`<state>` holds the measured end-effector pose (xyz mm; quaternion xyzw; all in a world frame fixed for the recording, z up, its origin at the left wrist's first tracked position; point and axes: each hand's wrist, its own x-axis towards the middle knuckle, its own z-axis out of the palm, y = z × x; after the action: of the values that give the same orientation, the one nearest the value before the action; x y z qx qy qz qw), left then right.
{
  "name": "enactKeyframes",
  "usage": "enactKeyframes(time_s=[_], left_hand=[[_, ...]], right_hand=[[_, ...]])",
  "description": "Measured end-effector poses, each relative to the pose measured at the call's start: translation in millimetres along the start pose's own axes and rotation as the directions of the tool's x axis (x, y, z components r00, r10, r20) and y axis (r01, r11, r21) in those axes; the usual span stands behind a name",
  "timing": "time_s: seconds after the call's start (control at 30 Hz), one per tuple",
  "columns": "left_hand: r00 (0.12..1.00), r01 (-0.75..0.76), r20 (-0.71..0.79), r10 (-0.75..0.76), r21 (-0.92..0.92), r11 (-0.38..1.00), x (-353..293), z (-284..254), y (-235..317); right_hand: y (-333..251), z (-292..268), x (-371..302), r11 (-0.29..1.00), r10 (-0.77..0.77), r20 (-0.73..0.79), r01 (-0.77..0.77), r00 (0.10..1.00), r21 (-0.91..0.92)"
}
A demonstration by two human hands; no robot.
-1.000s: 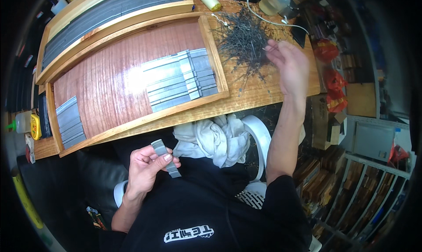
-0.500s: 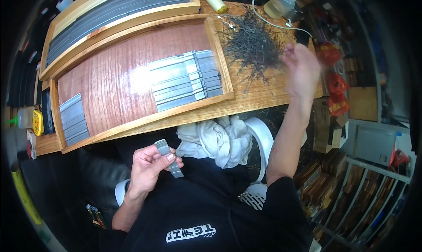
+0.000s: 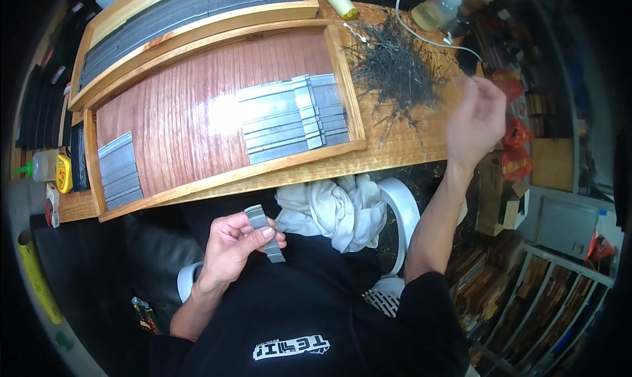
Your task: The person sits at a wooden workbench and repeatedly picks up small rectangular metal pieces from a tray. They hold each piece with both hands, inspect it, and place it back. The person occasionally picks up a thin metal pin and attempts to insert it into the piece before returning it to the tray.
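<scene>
My left hand (image 3: 230, 245) is closed around a short stack of thin grey strips (image 3: 257, 218), pinched between thumb and fingers in front of my black shirt. On the right, my right hand (image 3: 479, 120) is raised beside a tangled pile of thin dark sticks (image 3: 398, 68) on the wooden table. Motion smears its fingers, so I cannot make out whether they hold anything. A shallow wooden tray (image 3: 178, 127) lies left of the pile. Inside it, grey strips (image 3: 276, 127) lie in rows at the right end, and a smaller group (image 3: 120, 170) at the left end.
A second wooden tray (image 3: 197, 22) full of dark grey strips sits behind the first. A squeeze bottle (image 3: 434, 12) and a white cable (image 3: 411, 25) are beyond the pile. A whitish cloth (image 3: 336, 212) bunches below the table edge. A yellow bottle (image 3: 64, 173) stands at far left.
My right hand has moved slightly right and nearer to me, off the pile's right edge. The left hand keeps its hold on the strips. The whole view has shifted a little.
</scene>
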<state>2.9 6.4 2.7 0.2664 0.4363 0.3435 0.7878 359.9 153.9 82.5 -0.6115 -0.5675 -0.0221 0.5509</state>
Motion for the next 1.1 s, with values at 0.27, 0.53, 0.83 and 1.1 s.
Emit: enactKeyframes(time_s=[0.27, 0.53, 0.83, 1.1], left_hand=[[1.0, 0.017, 0.015, -0.016, -0.025, 1.0, 3, 2, 4], [0.97, 0.201, 0.166, -0.177, -0.144, 0.969, 5, 1, 11], [0.982, 0.159, 0.122, -0.147, -0.102, 0.982, 3, -9, 0], [0.983, 0.176, 0.07, -0.17, -0.088, 0.98, 6, -1, 7]], right_hand=[[-28, -28, -12, 0.567, 0.254, 0.573, -0.6, 0.779, 0.565], [-75, 26, -164, 0.288, 0.102, 0.994, -0.958, 0.028, -0.003], [-68, 42, -195, 0.077, 0.066, 0.996, -0.995, -0.057, -0.062], [-77, 39, -189, 0.205, 0.165, 0.984, -0.978, 0.067, 0.032]])
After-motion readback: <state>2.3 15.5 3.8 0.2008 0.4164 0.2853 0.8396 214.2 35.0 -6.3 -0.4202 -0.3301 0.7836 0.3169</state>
